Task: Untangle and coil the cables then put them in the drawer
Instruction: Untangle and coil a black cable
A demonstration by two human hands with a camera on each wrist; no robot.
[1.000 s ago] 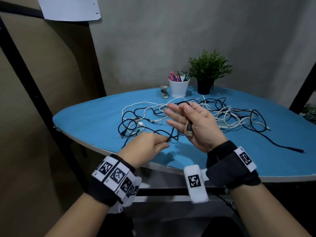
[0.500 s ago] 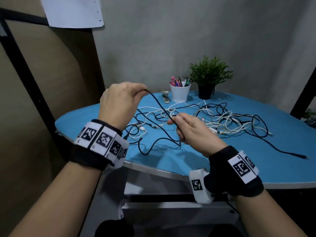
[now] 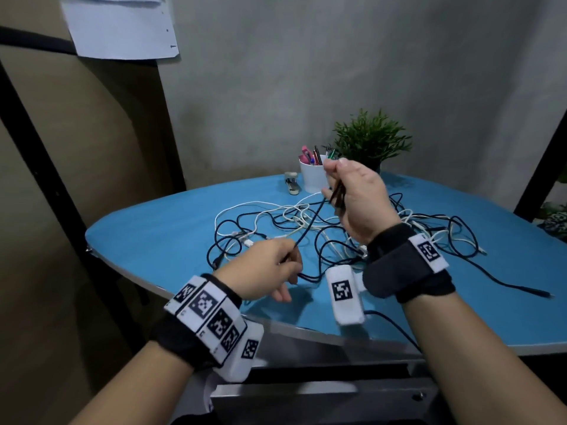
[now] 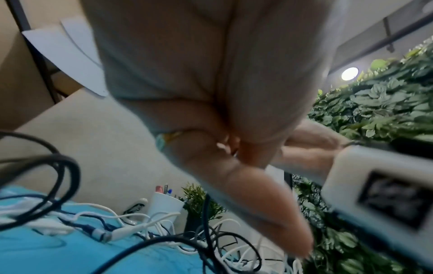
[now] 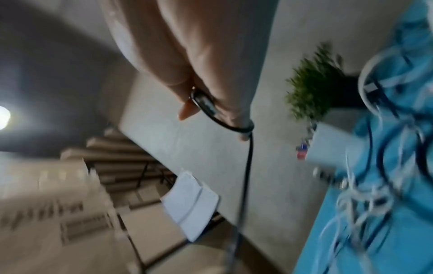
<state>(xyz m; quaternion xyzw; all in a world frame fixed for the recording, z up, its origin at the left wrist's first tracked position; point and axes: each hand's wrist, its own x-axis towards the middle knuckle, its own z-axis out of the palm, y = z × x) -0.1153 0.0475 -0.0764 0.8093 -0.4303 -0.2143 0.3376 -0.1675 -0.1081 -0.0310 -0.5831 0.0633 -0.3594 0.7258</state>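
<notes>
Both forearms are bare, with no sleeves in view. The left hand [image 3: 266, 268] has a black fabric wrist wrap [image 3: 196, 326] carrying a row of white plates printed with black square markers. The right hand [image 3: 359, 197] has a like black wrap [image 3: 408, 265] with one such plate, and a white marked box [image 3: 343, 294] beside it.

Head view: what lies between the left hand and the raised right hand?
In the head view, a taut stretch of black cable runs from the left hand to the right hand, above the tangled cables on the blue table.
</notes>
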